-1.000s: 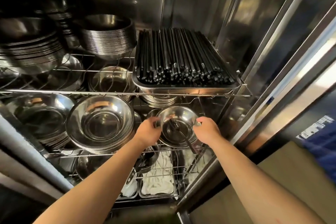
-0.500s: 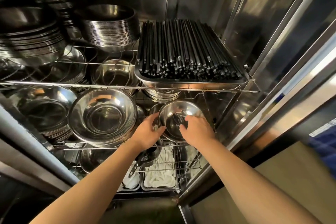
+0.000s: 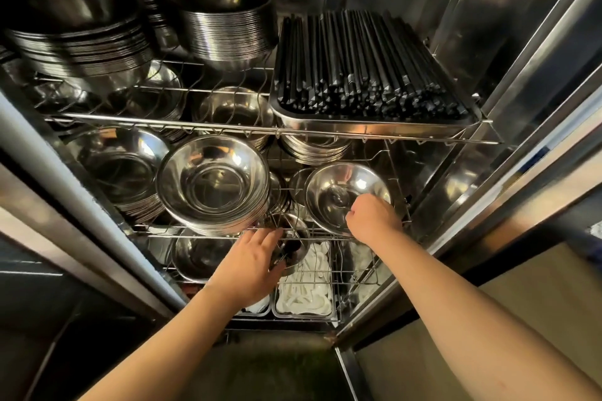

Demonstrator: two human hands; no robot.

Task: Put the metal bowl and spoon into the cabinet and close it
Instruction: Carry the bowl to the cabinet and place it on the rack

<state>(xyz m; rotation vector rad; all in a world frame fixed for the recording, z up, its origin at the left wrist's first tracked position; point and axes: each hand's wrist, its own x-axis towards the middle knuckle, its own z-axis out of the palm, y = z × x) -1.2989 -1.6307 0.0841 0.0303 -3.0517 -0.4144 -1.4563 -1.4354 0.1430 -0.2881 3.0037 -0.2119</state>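
Note:
The metal bowl sits at the right of the cabinet's middle wire shelf. A dark spoon lies in its centre, the handle running toward me. My right hand is over the bowl's near rim, fingers curled shut where the spoon handle ends; the handle itself is hidden under them. My left hand is lower, at the front of the bottom shelf, fingers spread beside a small dark metal dish, holding nothing.
A big stack of steel bowls stands left of the bowl. On the top shelf a tray of black chopsticks overhangs it. White items fill trays on the bottom shelf. The cabinet's steel frame rises at the right.
My left hand has let go of the bowl's left rim and dropped to the bottom shelf. My right hand stays at the bowl, drawn back from its centre to the near rim.

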